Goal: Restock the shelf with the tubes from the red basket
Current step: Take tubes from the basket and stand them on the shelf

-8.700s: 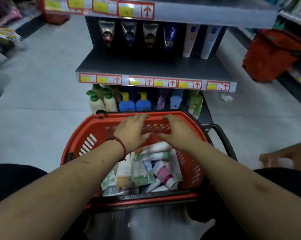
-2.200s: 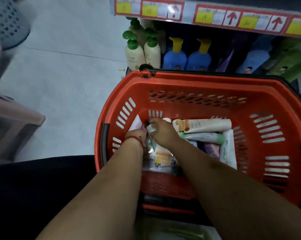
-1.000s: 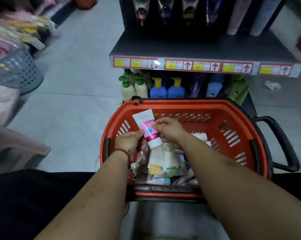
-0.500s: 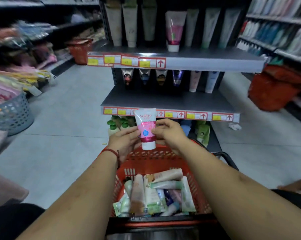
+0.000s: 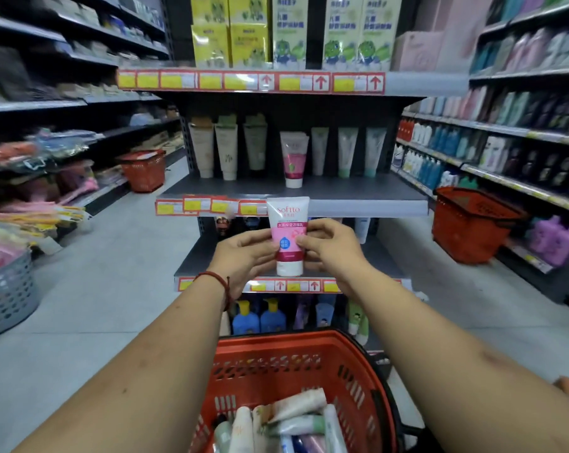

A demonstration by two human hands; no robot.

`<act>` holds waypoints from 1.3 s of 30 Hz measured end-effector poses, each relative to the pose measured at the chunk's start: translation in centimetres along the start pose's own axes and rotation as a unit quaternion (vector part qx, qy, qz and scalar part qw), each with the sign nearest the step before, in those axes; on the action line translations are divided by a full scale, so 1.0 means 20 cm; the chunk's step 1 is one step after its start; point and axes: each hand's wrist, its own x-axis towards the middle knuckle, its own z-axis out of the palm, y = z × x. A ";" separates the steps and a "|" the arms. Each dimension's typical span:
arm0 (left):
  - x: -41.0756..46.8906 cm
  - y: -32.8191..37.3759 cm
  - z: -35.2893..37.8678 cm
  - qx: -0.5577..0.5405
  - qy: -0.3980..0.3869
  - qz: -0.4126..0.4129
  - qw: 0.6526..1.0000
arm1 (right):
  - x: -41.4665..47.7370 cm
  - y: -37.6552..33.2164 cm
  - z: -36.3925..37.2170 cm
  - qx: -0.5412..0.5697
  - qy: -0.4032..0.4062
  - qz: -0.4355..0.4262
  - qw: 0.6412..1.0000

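Observation:
A white and pink tube [image 5: 288, 230] stands upright, cap down, in the air in front of the shelf unit. My left hand [image 5: 245, 253] pinches its left side and my right hand [image 5: 329, 248] pinches its right side. Below my arms sits the red basket [image 5: 352, 361], holding several more tubes [image 5: 296, 420] lying flat. On the grey shelf [image 5: 358, 191] just above the held tube, several tubes stand cap down, among them a matching pink one [image 5: 294, 160].
Above is a shelf with yellow and green cartons [image 5: 289, 31]. Pump bottles [image 5: 260, 317] fill the bottom shelf behind the basket. A second red basket [image 5: 469, 223] stands on the floor at right, a third [image 5: 144, 170] at left, a grey basket [image 5: 5, 295] far left.
Both hands went into the basket, took out the white and pink tube and lifted it upward. My view has tilted up from the basket to the higher shelves.

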 end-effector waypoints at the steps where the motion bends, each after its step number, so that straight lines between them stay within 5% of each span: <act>1: 0.01 0.02 0.01 0.000 -0.005 0.001 1.000 | 0.02 -0.01 -0.01 -0.001 0.002 0.000 1.000; 20: 0.95 0.42 0.15 0.068 0.010 0.074 0.995 | 0.99 -0.37 -0.04 -0.068 0.027 -0.059 0.996; 39: 1.26 0.33 0.15 0.147 0.007 0.041 0.988 | 1.30 -0.15 -0.04 -0.110 0.044 -0.053 0.992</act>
